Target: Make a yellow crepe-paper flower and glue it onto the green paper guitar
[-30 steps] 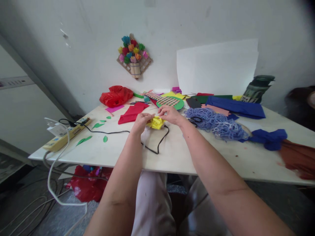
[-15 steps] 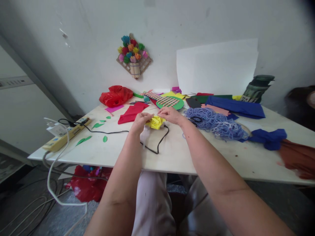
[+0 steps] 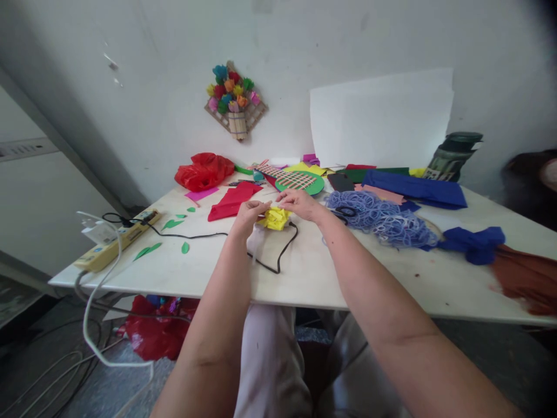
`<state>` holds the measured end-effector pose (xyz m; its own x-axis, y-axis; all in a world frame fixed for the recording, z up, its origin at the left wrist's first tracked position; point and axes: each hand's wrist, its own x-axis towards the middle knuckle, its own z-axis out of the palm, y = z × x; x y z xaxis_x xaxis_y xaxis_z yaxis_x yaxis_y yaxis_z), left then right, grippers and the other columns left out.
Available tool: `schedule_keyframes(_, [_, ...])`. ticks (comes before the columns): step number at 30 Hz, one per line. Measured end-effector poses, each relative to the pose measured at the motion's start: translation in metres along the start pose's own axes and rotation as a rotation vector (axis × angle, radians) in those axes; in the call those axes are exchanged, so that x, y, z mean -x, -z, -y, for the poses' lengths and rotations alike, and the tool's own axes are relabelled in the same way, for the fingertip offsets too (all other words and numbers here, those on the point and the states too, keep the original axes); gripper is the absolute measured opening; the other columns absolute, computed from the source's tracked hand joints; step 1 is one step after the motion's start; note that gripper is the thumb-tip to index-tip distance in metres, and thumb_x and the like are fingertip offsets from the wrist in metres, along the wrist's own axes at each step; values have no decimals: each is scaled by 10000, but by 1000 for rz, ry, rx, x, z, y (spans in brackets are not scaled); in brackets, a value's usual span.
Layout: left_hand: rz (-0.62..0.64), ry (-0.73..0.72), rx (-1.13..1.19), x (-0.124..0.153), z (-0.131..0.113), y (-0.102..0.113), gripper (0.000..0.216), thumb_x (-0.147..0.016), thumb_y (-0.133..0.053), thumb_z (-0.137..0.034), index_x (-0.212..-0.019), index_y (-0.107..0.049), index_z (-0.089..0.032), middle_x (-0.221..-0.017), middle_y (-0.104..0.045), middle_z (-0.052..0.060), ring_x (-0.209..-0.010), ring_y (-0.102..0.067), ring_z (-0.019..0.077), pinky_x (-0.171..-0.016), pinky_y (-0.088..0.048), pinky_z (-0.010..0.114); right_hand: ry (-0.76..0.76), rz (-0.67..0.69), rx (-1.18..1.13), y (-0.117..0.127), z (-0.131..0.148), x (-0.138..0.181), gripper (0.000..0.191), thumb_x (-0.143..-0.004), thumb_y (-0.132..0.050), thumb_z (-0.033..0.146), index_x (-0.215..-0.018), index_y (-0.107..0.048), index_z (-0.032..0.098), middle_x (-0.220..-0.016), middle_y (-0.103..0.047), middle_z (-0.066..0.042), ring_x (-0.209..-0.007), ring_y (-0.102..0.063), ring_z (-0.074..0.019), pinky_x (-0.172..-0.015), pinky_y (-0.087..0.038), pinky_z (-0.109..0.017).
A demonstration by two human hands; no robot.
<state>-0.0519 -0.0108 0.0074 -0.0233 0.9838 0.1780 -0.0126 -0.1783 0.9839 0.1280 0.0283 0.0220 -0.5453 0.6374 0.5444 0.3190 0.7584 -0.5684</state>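
A crumpled yellow paper piece [image 3: 275, 218] sits between my hands over the white table [image 3: 304, 273]. My left hand [image 3: 248, 216] pinches its left side with closed fingers. My right hand [image 3: 298, 203] grips its top right edge, fingers curled. A black cable [image 3: 278, 255] loops on the table just under the paper. A red paper sheet [image 3: 232, 200] lies just beyond my left hand.
Blue rubber bands [image 3: 383, 217] and black scissors [image 3: 346, 212] lie to the right, with blue [image 3: 415, 188] and brown paper. A woven green disc [image 3: 300, 181], red bag [image 3: 203, 170], green paper leaves [image 3: 148, 251] and a power strip [image 3: 115, 241] lie left. Another person's head [image 3: 533, 180] shows at far right.
Both hands keep working the yellow paper in place; the fingers shifted slightly. The view drifted a little.
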Motion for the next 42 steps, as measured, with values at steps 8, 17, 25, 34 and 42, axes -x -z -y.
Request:
schedule_keyframes(8, [-3, -20, -26, 3, -4, -1, 459, -460, -814, -505, -470, -527, -147, -503, -504, -4, -534, -507, 108, -521, -407, 225, -3, 22, 16, 3, 1, 1, 167, -746, -604, 100, -690, -736, 184, -1028, -674, -51, -908, -607, -154, -838, -458, -313])
schedule_keyframes(17, [26, -3, -19, -1, -1, 0, 436, -475, -812, -501, -500, -563, -145, -516, -522, 0, -517, -499, 99, -509, -394, 221, 18, -17, 3, 4, 0, 1, 181, -691, -607, 67, -665, -734, 193, -987, -674, -39, -887, -606, -156, -836, -462, -322])
schedule_keyframes(25, [74, 34, -15, 1, -1, 1, 407, -515, -799, -496, -521, -602, -141, -550, -565, 28, -537, -524, 119, -498, -383, 228, 66, -10, 5, 4, 1, 1, 190, -667, -593, 51, -670, -724, 189, -963, -650, -36, -886, -598, -156, -826, -462, -325])
schedule_keyframes(34, [97, 21, 17, 1, -3, 2, 412, -459, -827, -501, -534, -631, -146, -588, -604, 36, -582, -563, 136, -566, -438, 252, 43, -24, 151, 5, -6, 3, 204, -708, -599, 87, -762, -750, 214, -965, -662, -31, -859, -606, -158, -757, -457, -292])
schedule_keyframes(42, [103, -16, 42, 1, -2, 3, 384, -551, -776, -495, -634, -660, -138, -648, -627, 44, -627, -580, 137, -590, -455, 238, 31, -7, 140, 7, -9, 3, 187, -748, -612, 126, -801, -763, 223, -920, -683, -24, -833, -612, -144, -770, -458, -271])
